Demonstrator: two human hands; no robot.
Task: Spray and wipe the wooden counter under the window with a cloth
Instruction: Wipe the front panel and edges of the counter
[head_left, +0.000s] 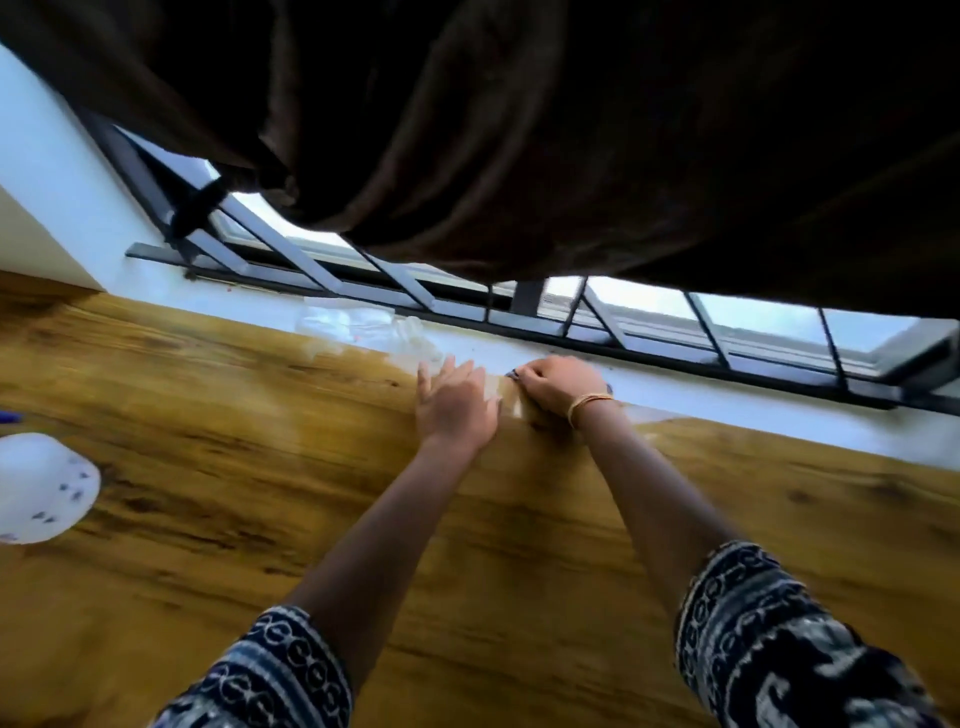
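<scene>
Stretching across the middle of the frame, the wooden bench (260, 467) runs under the window (649, 312), and no cloth can be made out in the blur. Both arms reach straight forward to its far edge at centre frame. The left hand (454, 405) lies flat, palm down, fingers (441, 371) spread and holding nothing. Just beside it, the right hand (553, 387) is curled closed on something small and dark; what it is I cannot tell. A white bowl (44, 488) sits at left.
</scene>
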